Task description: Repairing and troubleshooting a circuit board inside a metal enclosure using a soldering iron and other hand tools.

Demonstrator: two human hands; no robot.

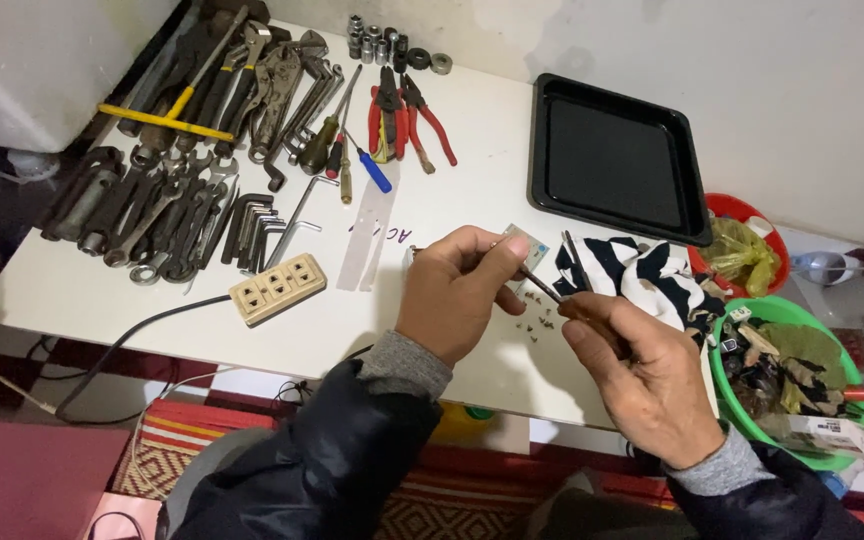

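My left hand (pixel 457 290) is closed over a small part, pinched between thumb and fingers above the white table (pixel 432 210). My right hand (pixel 642 375) grips a thin dark tool (pixel 544 287) whose tip points into the left hand's fingers. Several tiny screws (pixel 537 322) lie scattered on the table just under both hands. A small pale card or packet (pixel 532 248) rests behind the left hand's fingertips.
Wrenches, hex keys (pixel 257 230), pliers (pixel 402 115) and screwdrivers fill the table's far left. A beige power strip (pixel 278 288) lies left of the hands. A black tray (pixel 614 160), striped cloth (pixel 642 272), red bowl (pixel 747 245) and green basin (pixel 787 370) sit right.
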